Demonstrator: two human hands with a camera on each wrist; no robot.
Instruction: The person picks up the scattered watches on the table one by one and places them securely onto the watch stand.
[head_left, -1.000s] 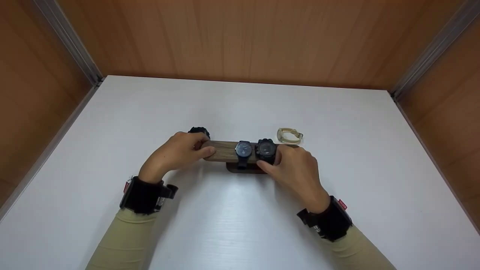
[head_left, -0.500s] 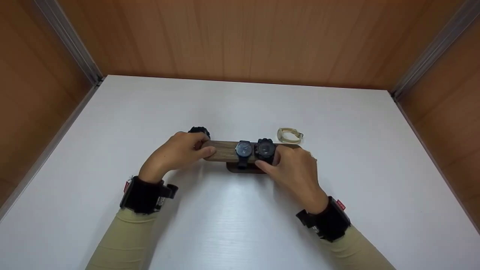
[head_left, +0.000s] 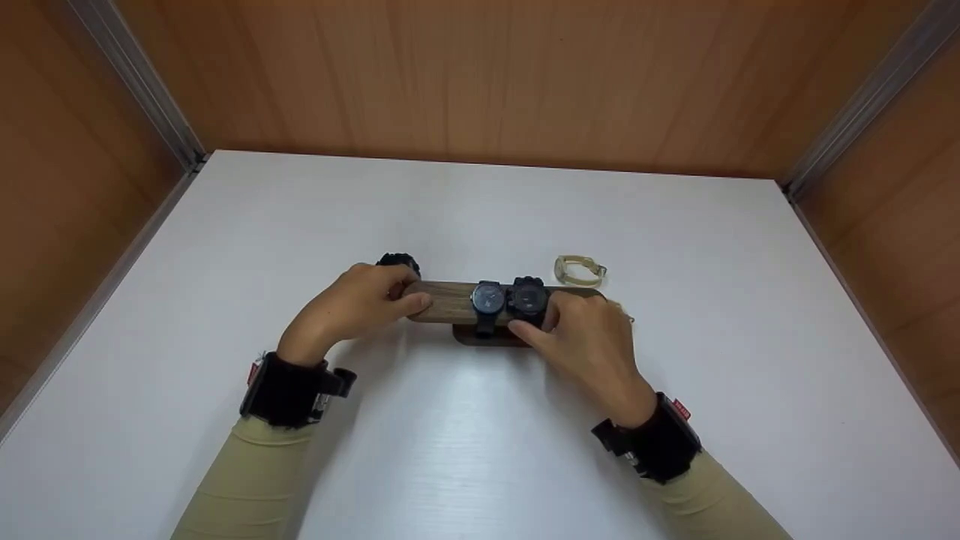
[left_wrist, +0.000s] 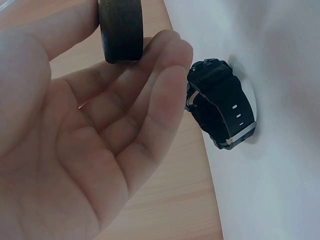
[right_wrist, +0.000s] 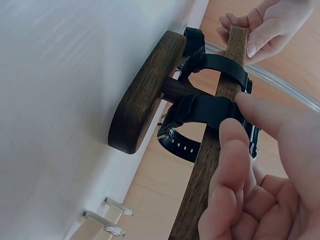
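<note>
A dark wooden watch stand (head_left: 489, 337) stands mid-table, its crossbar (head_left: 448, 300) carrying a blue-faced watch (head_left: 487, 298) and a black watch (head_left: 528, 297) side by side. My left hand (head_left: 409, 294) grips the bar's left end (left_wrist: 120, 30) between thumb and fingers. My right hand (head_left: 541, 315) pinches the black watch's strap (right_wrist: 205, 110) on the bar, thumb in front and fingers behind. Another black watch (left_wrist: 220, 107) lies on the table just behind my left hand.
A beige watch (head_left: 579, 270) lies on the white table (head_left: 480, 435) behind the stand's right end. Wooden walls with metal corner rails (head_left: 135, 82) close in the table at the back and on both sides.
My right hand has slid the black watch slightly left along the bar, up against the blue-faced watch. My left hand has stayed on the bar's end.
</note>
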